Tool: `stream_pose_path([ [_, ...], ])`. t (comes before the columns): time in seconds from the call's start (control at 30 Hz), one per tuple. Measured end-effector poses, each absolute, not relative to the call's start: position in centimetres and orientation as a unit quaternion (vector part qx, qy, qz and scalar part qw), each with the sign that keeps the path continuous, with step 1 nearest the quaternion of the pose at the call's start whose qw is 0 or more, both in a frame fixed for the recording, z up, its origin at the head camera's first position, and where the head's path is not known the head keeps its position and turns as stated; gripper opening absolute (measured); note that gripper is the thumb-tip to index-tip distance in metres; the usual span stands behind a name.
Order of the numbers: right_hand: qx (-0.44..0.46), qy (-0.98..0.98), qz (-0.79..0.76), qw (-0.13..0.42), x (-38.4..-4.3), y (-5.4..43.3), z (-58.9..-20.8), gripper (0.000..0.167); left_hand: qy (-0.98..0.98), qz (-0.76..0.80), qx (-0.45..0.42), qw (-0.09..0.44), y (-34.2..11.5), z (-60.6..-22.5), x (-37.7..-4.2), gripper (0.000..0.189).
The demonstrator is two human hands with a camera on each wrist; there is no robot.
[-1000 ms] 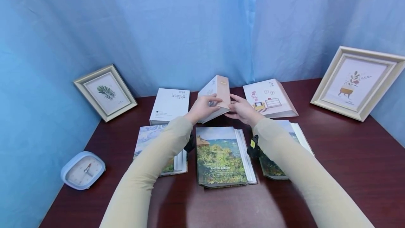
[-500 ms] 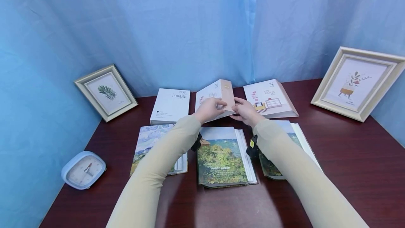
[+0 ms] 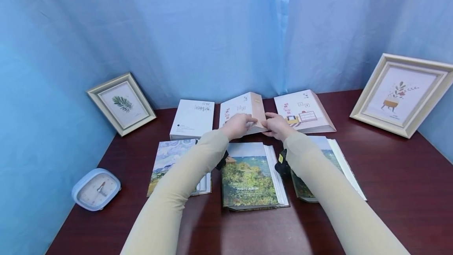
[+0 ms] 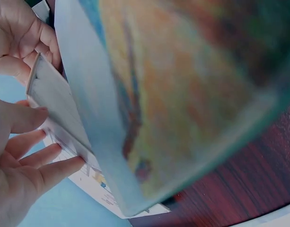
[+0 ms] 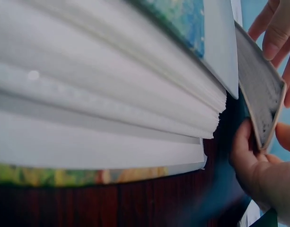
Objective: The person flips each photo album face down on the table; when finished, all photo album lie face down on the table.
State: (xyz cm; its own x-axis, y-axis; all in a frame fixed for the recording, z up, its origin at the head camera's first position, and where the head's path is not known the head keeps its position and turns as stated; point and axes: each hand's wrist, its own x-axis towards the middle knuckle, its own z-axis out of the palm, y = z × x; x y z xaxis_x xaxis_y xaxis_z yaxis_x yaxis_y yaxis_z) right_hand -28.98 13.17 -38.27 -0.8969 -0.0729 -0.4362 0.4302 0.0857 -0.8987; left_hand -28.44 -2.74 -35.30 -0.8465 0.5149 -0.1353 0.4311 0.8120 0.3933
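At the back centre, a thick white book (image 3: 236, 105) with line drawings on its cover and a pink spine (image 3: 257, 105) slants up toward its right side. My left hand (image 3: 239, 125) rests on the cover near its front edge, the fingers fairly straight. In the left wrist view the thumb (image 4: 29, 117) lies along the book's pale end face (image 4: 62, 97). My right hand (image 3: 277, 126) pinches the book's lower right corner. The right wrist view shows its thumb and fingers on either side of that corner, below the grey end face (image 5: 260, 85).
A white book (image 3: 192, 117) lies left of it, another illustrated book (image 3: 301, 107) right. In front are three painted-cover photo albums: left (image 3: 170, 156), centre (image 3: 249, 176), right (image 3: 332, 154). Picture frames stand left (image 3: 122, 103) and right (image 3: 403, 93); a blue clock (image 3: 96, 189) sits at left.
The centre book has tipped down from steeply raised to a shallower slant, more of its cover showing. My left hand has shifted right and slightly lower; my right hand stays at the corner.
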Motion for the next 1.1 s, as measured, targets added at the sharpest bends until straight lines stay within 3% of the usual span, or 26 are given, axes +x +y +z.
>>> stream_pose_path([
  [0.33,0.154,0.753,-0.616,0.172,-29.0,13.2,-38.4,0.062,0.930,0.147,0.298,0.157,-3.4,-35.8,-28.2,0.050],
  [1.1,0.123,0.771,-0.615,0.107,-29.0,12.9,-37.9,0.054,0.922,0.198,0.300,0.144,-5.1,-35.7,-28.2,0.040],
])
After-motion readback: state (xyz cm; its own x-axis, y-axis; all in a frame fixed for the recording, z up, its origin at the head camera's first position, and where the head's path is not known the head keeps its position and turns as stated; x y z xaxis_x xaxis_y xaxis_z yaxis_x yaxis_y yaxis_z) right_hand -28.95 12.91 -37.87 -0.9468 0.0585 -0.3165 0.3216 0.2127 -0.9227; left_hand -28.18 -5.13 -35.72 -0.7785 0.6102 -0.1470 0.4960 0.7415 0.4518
